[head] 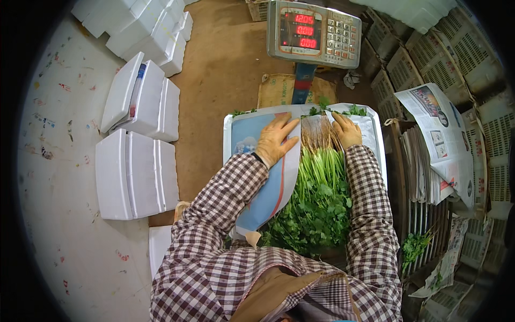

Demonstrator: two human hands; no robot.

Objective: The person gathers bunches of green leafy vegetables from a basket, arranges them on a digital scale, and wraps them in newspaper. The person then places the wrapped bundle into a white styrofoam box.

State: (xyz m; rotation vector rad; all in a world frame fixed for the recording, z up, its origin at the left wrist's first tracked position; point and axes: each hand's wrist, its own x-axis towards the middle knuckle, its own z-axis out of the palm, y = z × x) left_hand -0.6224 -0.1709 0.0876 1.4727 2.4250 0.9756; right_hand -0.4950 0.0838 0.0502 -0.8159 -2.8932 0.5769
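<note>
A white foam box (pixel 383 153) stands in front of me, with leafy coriander (pixel 312 213) in it. Pale roots point to the far side, and the green leaves are towards my body. Printed newspaper (pixel 257 209) covers the left part of the bunch. Flat on that sheet lies my left hand (pixel 275 139), its fingers apart. My right hand (pixel 347 129) rests at the far right of the roots, touching a second paper sheet (pixel 364 133) with fingers slightly spread. More coriander sprigs (pixel 356 110) stick out along the far rim.
An electronic scale display (pixel 314 34) rises on a post (pixel 303 82) beyond the box. White foam boxes (pixel 139 175) are stacked at left on brown flooring (pixel 213 60). Right of me stand a newspaper stack (pixel 418 165), a slatted rack with a loose sprig (pixel 416 247), and plastic crates (pixel 468 52).
</note>
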